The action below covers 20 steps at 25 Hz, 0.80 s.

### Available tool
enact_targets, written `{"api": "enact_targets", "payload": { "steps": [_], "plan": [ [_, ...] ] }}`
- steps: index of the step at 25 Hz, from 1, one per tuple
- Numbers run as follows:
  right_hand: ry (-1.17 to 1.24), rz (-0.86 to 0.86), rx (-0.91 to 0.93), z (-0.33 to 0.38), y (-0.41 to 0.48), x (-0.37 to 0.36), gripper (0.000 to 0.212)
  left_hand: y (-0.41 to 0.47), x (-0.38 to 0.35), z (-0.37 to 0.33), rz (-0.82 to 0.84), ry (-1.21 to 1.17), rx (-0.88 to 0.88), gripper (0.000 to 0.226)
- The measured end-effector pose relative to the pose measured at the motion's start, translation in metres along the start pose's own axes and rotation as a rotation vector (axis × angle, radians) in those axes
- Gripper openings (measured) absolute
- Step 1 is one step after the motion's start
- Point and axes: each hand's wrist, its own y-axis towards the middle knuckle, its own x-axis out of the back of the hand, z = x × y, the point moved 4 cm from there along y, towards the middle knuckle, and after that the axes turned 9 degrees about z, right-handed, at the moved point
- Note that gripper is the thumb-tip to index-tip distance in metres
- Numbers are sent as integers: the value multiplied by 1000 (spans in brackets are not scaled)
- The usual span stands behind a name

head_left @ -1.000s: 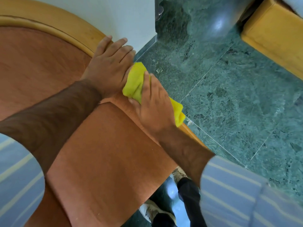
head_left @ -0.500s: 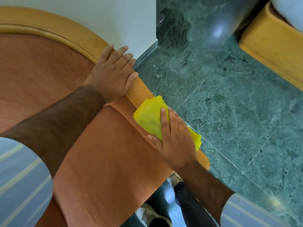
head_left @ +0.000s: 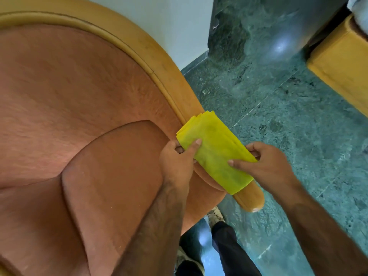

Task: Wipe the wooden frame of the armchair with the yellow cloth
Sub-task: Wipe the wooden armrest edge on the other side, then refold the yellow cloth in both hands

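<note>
The armchair has a curved light wooden frame (head_left: 157, 64) that runs down to a rounded arm end at lower right, and orange upholstery (head_left: 79, 108). A folded yellow cloth (head_left: 215, 150) is draped over the wooden arm near its end. My left hand (head_left: 177, 162) pinches the cloth's inner edge from the seat side, thumb on top. On the floor side my right hand (head_left: 264, 166) grips the cloth's outer edge. The wood under the cloth is hidden.
Green marble floor (head_left: 288, 116) lies to the right of the chair. A yellow wooden piece of furniture (head_left: 342, 62) stands at the upper right. A white wall (head_left: 175, 22) is behind the chair. My legs and shoes (head_left: 215, 218) are below the arm end.
My left hand left the upper frame and came down to take the cloth's inner edge. The cloth slid further down the arm, and my right hand shifted from pressing on top to gripping its outer edge.
</note>
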Motion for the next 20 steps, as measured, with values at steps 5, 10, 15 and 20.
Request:
{"api": "enact_targets", "payload": {
  "steps": [5, 10, 15, 20],
  "plan": [
    [399, 338, 55, 66, -25, -36, 40, -51, 89, -5, 29, -500, -87, 31],
    [200, 702, 94, 125, -72, -133, 36, -157, 209, 30, -234, -634, -132, 38],
    [-259, 1166, 128, 148, -165, -257, 36, -302, 299, 112, -605, -890, -133, 56],
    [-618, 1458, 241, 135, -270, -363, 29, -450, 313, 223, -944, -1095, -154, 31]
  ]
}}
